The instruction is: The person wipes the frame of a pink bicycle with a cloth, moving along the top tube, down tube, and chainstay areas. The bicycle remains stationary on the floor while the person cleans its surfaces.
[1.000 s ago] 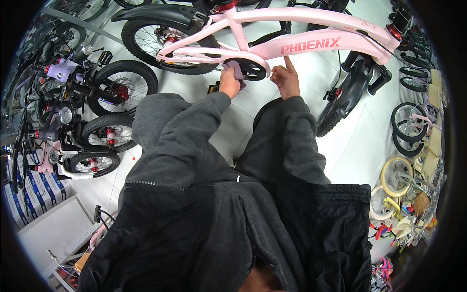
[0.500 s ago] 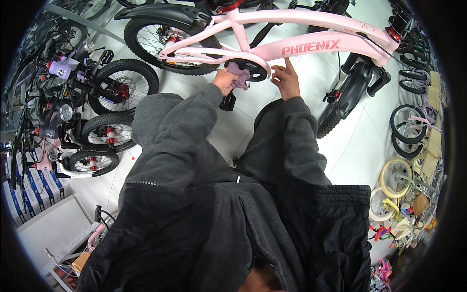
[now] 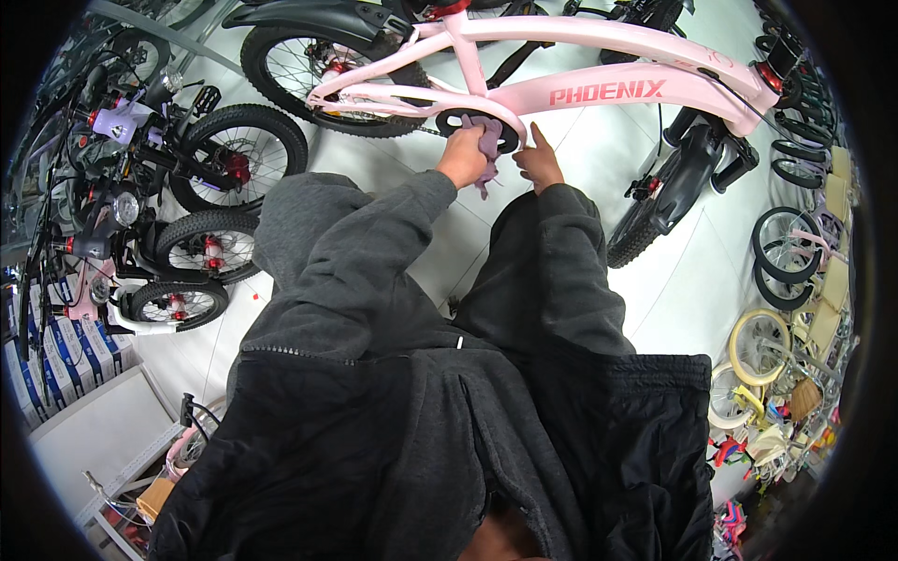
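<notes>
A pink bicycle [image 3: 519, 98] with a curved frame stands crosswise in front of me. My left hand [image 3: 461, 157] grips a crumpled purple cloth [image 3: 488, 140] and presses it against the black chainring cover [image 3: 455, 119], hiding part of the cover. Just right of it, my right hand [image 3: 540, 166] is close to the lower edge of the pink frame, with the index finger stretched up and the other fingers loosely bent. Nothing shows in that hand, and whether a fingertip touches the frame I cannot tell.
Several small bicycles [image 3: 237, 154] crowd the left side, above stacked blue-and-white boxes [image 3: 79, 355] and a white panel [image 3: 108, 430]. More bicycles with cream wheels [image 3: 760, 346] line the right. The front wheel [image 3: 669, 192] stands close beyond my right arm.
My left hand has moved the cloth right across the chainring cover. My right hand has shifted slightly left and down, its fingers more bent. The bicycle appears slightly farther right in view.
</notes>
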Tool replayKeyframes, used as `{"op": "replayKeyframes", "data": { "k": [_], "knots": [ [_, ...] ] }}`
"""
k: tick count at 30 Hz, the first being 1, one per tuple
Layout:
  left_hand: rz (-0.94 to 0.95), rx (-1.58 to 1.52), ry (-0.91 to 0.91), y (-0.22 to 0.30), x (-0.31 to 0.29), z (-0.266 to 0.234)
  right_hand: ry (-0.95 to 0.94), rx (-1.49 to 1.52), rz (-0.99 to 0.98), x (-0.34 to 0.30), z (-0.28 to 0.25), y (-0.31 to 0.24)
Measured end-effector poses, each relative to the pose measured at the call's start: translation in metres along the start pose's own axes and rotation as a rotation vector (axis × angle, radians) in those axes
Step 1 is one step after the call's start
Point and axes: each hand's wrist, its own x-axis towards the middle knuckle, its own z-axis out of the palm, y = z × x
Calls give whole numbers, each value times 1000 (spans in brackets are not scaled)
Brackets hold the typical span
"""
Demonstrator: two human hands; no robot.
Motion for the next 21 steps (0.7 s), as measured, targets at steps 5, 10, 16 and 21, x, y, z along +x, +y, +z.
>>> {"op": "replayKeyframes", "data": {
  "k": [5, 10, 16, 21],
  "knots": [
    [13, 62, 54, -8, -3, 10, 32, 187, 90, 0, -2, 1],
    [96, 110, 64, -24, 3, 25, 1, 404, 170, 7, -4, 7],
    [70, 170, -81, -20, 4, 22, -50, 422, 155, 15, -6, 14],
    [94, 261, -88, -15, 0, 8, -53, 388, 127, 11, -6, 11]
  ]
}}
